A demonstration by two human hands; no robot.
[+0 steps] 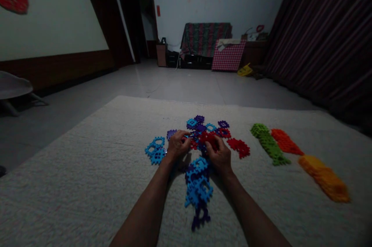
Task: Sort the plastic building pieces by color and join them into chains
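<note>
Purple, blue and red notched pieces lie in a loose pile [200, 127] on the pale mat. At the pile's left side, my left hand [178, 144] has its fingers closed round a small red piece. My right hand [219, 154] pinches red pieces [207, 137] over the middle of the pile. Light blue pieces [199, 187] lie heaped nearer me between my forearms, with a dark purple piece [200, 218] at their near end. More blue pieces [157, 150] rest left of my left hand, and a red group [238, 147] lies right of my right hand.
On the right of the mat [72, 177] lie rows of green [269, 144], orange-red [286, 141] and yellow-orange pieces [325, 177]. A grey chair [14, 86] stands at the left edge. Covered furniture [206, 40] is by the far wall, and a dark curtain hangs at right.
</note>
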